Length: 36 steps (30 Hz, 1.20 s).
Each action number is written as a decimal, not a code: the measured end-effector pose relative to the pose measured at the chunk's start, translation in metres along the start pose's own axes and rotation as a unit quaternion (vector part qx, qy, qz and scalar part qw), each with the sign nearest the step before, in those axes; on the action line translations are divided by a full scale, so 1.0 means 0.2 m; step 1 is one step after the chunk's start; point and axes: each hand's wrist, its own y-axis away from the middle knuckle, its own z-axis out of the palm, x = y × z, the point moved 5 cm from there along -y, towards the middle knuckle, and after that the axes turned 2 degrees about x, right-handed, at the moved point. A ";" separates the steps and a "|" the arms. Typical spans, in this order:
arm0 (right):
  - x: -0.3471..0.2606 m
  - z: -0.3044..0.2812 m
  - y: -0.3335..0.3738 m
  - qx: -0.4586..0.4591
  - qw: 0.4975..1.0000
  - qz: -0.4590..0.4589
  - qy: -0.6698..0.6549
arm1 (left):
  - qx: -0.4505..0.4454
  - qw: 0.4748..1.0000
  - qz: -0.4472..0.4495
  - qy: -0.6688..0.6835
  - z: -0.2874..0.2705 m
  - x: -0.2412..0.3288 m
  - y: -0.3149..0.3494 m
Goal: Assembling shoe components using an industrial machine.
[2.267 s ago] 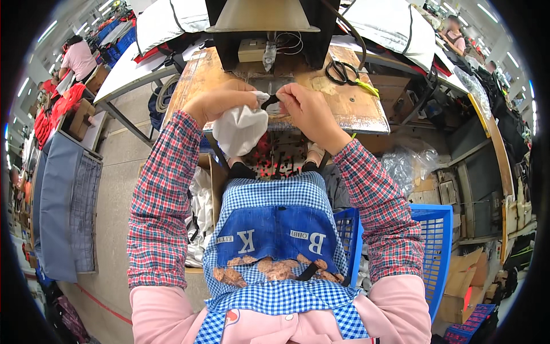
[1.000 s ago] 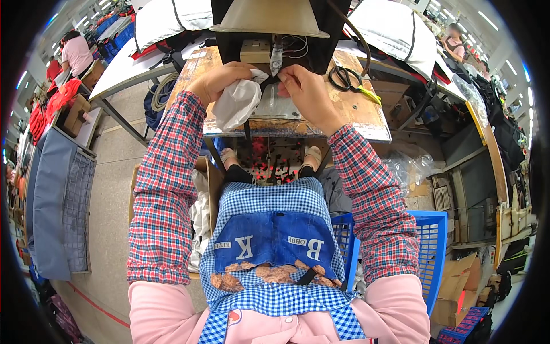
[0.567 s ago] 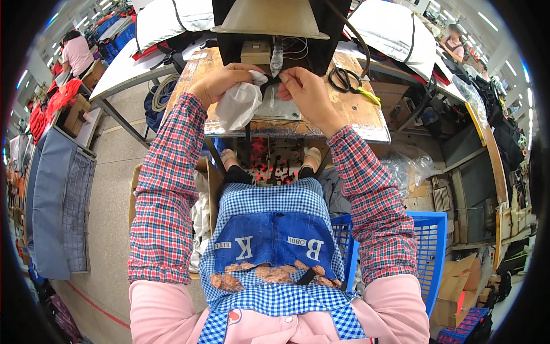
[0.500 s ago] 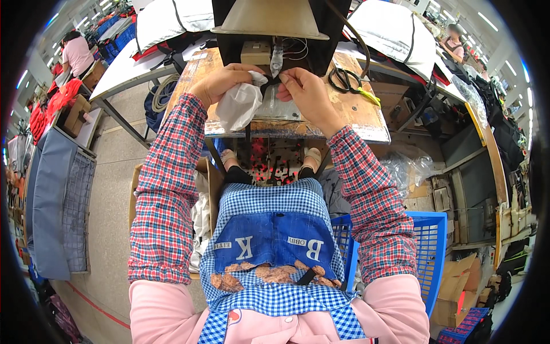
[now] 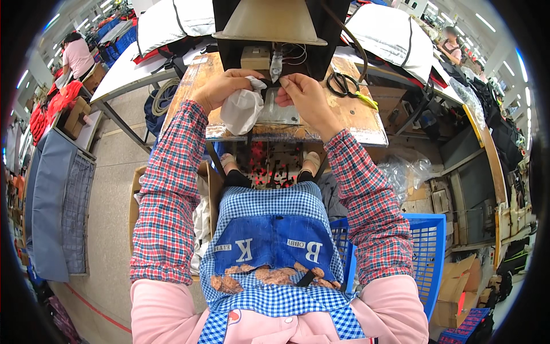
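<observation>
My left hand (image 5: 223,89) is closed on a piece of thin white fabric (image 5: 242,112), which hangs bunched over the front of a worn wooden worktable (image 5: 200,74). A dark strip shows at the fabric's upper edge. My right hand (image 5: 307,98) pinches thumb and forefinger together just beside the narrow metal tip (image 5: 275,67) of a machine. Whatever lies in that pinch is too small to make out. Between my hands is a flat metal plate (image 5: 279,113) set into the tabletop. Above them hangs the machine's cream, flared hood (image 5: 269,24).
Black-handled scissors (image 5: 342,85) with a yellow part lie right of my right hand. A blue plastic basket (image 5: 427,252) stands at my right, a cardboard box (image 5: 137,200) at my left. White padded goods (image 5: 392,37) cover side tables. Two people sit farther back.
My left hand and the white fabric have shifted slightly right and the fabric has turned a little. My right hand stays near the machine tip, still pinching.
</observation>
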 end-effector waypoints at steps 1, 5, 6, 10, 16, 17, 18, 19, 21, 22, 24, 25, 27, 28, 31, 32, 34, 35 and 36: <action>0.00 0.00 0.00 0.000 1.000 0.009 -0.015 | -0.002 1.000 -0.001 0.004 0.01 0.00 0.00; 0.00 0.01 0.01 -0.009 0.998 0.020 -0.052 | 0.005 1.000 -0.004 0.011 0.02 0.02 0.04; 0.01 0.02 0.03 -0.013 0.998 0.029 -0.063 | 0.000 1.000 -0.008 0.015 0.04 0.03 0.07; 0.00 0.08 0.19 -0.034 0.996 0.055 -0.065 | -0.019 0.997 -0.065 0.049 0.14 0.02 0.25; 0.01 0.21 0.53 -0.035 0.975 0.139 -0.168 | -0.111 0.965 -0.079 0.225 0.38 -0.12 0.43; -0.01 0.25 0.57 -0.029 0.972 0.117 -0.203 | -0.130 0.953 -0.075 0.264 0.42 -0.11 0.48; -0.01 0.28 0.59 -0.029 0.969 0.108 -0.220 | -0.131 0.952 -0.072 0.267 0.42 -0.12 0.51; 0.00 0.29 0.61 -0.024 0.966 0.101 -0.237 | -0.135 0.950 -0.070 0.271 0.43 -0.11 0.55; -0.01 0.31 0.63 -0.009 0.964 0.101 -0.244 | -0.080 0.996 0.005 0.047 0.39 -0.08 0.60; 0.00 0.30 0.64 0.002 0.966 0.107 -0.237 | -0.014 0.996 0.060 -0.063 0.38 0.00 0.64; -0.01 0.29 0.64 0.014 0.974 0.099 -0.205 | 0.123 0.937 0.201 -0.257 0.40 0.11 0.75; 0.00 0.30 0.64 0.020 0.975 0.101 -0.197 | 0.185 0.878 0.284 -0.337 0.45 0.18 0.81; -0.02 0.35 0.65 0.008 0.978 0.087 -0.190 | 0.174 0.884 0.246 -0.358 0.56 0.23 0.90; -0.03 0.38 0.66 0.001 0.981 0.075 -0.179 | 0.204 0.856 0.259 -0.399 0.60 0.21 0.94; -0.05 0.40 0.68 -0.043 0.992 0.068 -0.098 | 0.256 0.811 0.282 -0.443 0.62 0.14 0.97; -0.09 0.41 0.68 -0.050 0.996 0.052 -0.057 | 0.269 0.801 0.298 -0.444 0.60 0.11 0.98; -0.12 0.41 0.69 -0.064 0.996 0.049 -0.027 | 0.242 0.830 0.271 -0.423 0.58 0.08 0.98; -0.12 0.40 0.69 -0.073 0.996 0.045 0.005 | 0.211 0.858 0.246 -0.399 0.57 0.06 0.98; -0.11 0.39 0.69 -0.091 0.995 0.049 0.011 | 0.192 0.864 0.226 -0.406 0.56 0.08 0.99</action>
